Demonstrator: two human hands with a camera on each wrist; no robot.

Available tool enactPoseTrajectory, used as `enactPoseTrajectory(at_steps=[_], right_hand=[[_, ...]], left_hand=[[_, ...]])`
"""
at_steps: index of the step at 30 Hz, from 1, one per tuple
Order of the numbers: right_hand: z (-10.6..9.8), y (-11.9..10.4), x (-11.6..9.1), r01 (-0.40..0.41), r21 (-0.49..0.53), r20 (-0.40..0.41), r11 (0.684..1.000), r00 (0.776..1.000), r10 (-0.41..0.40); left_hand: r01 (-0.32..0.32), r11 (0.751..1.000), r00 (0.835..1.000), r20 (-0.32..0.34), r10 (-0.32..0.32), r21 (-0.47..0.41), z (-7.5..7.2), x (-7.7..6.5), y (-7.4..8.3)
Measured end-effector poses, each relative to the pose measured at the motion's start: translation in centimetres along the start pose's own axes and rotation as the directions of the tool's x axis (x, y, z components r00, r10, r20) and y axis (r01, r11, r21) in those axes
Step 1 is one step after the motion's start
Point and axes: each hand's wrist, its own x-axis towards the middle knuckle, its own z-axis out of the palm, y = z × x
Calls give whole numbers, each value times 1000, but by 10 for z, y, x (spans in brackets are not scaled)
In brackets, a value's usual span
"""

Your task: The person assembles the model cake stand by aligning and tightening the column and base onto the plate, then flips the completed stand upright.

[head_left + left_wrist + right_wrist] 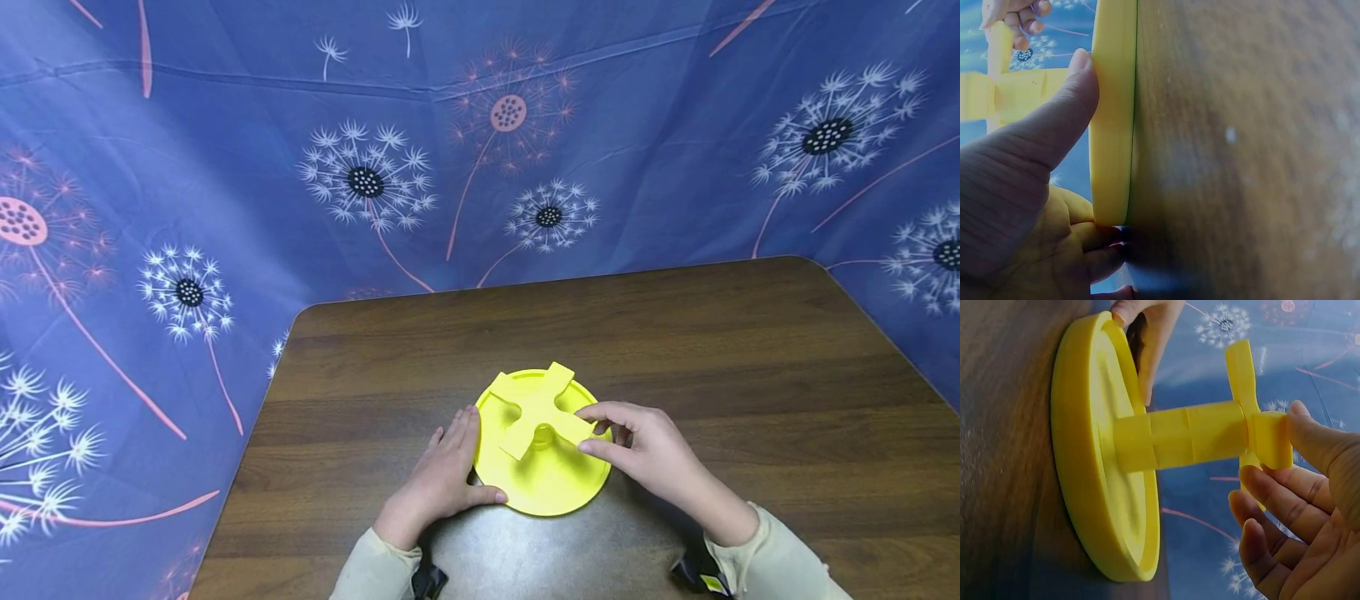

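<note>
The left hand (444, 475) grips the base (551, 493) on the near tabletop (360, 392); the right hand (651, 443) pinches the cross (542, 412) above it. Adjusting the cross seems underway; a turn would need a steady base.

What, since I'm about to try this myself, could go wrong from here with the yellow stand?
The right hand pinches just one arm of the cross-shaped top, so an uneven push might tilt it. The stem shows lines across it; if those are joints, twisting could loosen them. The left hand touches only one side of the round base, so the base might swivel or slide on the table.
</note>
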Motion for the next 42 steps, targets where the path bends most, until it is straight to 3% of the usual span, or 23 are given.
enactPoseTrajectory(at_steps=[10, 18, 23, 28, 36, 42], right_hand=[[13, -12, -1, 70, -171, -3, 983, 997, -72], [14, -15, 0, 119, -236, -27, 964, 991, -129], [0, -15, 7, 87, -237, -99, 968, 989, -113], [-10, -1, 20, 32, -235, -162, 971, 984, -72], [-14, 20, 28, -60, -102, 27, 993, 998, 63], [-16, 18, 22, -90, -41, 42, 995, 995, 92]], left_hand=[[0, 1000, 1000, -1, 0, 2, 0, -1, 0], [1, 1000, 1000, -2, -1, 1, 0, -2, 1], [2, 1000, 1000, 1, -2, -8, 0, -1, 1], [2, 1000, 1000, -1, -2, -3, -1, -1, 1], [-2, 1000, 1000, 6, 2, -8, 0, -1, 1], [0, 1000, 1000, 10, 0, -3, -1, 0, 1]])
